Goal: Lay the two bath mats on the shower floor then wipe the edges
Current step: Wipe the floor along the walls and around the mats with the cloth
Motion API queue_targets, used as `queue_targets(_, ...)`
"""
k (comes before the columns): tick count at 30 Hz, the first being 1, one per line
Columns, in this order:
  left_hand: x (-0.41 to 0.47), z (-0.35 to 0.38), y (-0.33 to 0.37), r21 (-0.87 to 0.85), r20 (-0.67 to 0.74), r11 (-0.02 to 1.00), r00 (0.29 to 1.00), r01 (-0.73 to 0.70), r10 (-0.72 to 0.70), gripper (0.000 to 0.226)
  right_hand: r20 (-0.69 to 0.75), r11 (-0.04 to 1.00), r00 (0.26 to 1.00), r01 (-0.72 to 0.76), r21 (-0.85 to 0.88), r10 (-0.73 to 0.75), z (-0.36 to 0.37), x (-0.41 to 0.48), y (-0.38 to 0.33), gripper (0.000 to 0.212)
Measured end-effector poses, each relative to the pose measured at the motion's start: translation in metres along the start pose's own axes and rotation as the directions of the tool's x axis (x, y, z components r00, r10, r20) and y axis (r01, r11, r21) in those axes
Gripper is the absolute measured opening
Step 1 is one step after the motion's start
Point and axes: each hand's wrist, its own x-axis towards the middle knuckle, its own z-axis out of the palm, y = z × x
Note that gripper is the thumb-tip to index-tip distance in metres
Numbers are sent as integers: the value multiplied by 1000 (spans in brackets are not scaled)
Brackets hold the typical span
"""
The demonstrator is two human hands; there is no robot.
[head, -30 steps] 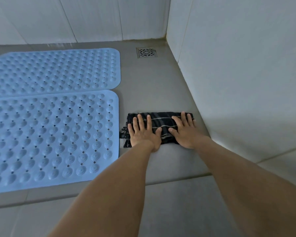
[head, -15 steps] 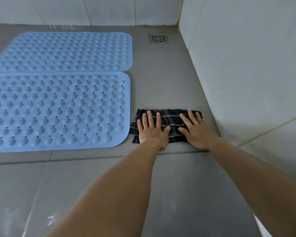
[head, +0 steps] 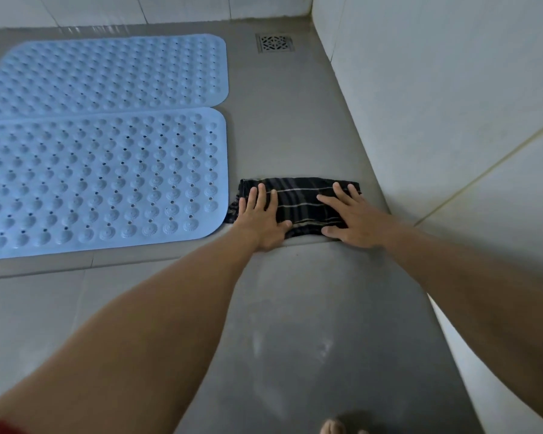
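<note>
Grey shower floor (head: 279, 126): far blue studded rubber mat (head: 107, 73), near mat (head: 101, 180).
Left hand (head: 261, 217), right hand (head: 355, 220): fingers straight, pressing dark striped cloth (head: 301, 205).

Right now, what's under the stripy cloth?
The dark striped cloth lies on the grey shower floor. The left hand and right hand press flat on top. The floor patch beneath is covered, so I can't see it.

2 blue studded rubber bath mats (far mat (head: 113, 73), near mat (head: 101, 183)); 1 dark striped cloth (head: 298, 202); 1 square metal floor drain (head: 275, 43); 2 hands (left hand (head: 259, 219), right hand (head: 358, 220)).
</note>
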Motion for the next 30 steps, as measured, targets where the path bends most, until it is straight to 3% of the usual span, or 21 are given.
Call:
queue_targets(6, -2, -11, -19, 238, 73, 959, 988, -151, 138, 77, -87, 994, 996, -35, -103, 27, 2, 5, -11, 56)
queue_targets(11, 4, -18, -11, 464, -23, 875, 986, -137, 166, 53, -131, 994, 991, -52, -97, 39, 6, 5, -28, 39)
queue_targets(14, -3, -25, -4, 536, -75, 825, 963, -179, 258, 42, -77, 999, 996, -39, -19, 37, -1, 3, -33, 28)
queue_targets(18, -8, -31, -7, 590, -5, 760, 940, -273, 342, 35, 26, 999, 1000, 11, 35, -12, -21, -6, -37, 9)
queue_targets(22, -23, -26, -20, 587, 97, 708, 902, -393, 420, 30, 187, 998, 982, 46, -50, -36, -41, -23, -62, 8)
queue_targets(25, -50, -19, -27, 503, 110, 755, 898, -420, 426, 33, 283, 989, 958, 82, -124, -44, -44, -35, -81, 11)
queue_targets(28, -74, -16, -24, 544, 26, 751, 902, -374, 431, 40, 292, 986, 956, 73, -152, -26, -44, -47, -91, 25)
queue_targets(30, -78, -15, -13, 530, -113, 804, 917, -269, 382, 41, 194, 985, 980, 62, -158, -31, -38, -49, -91, 36)
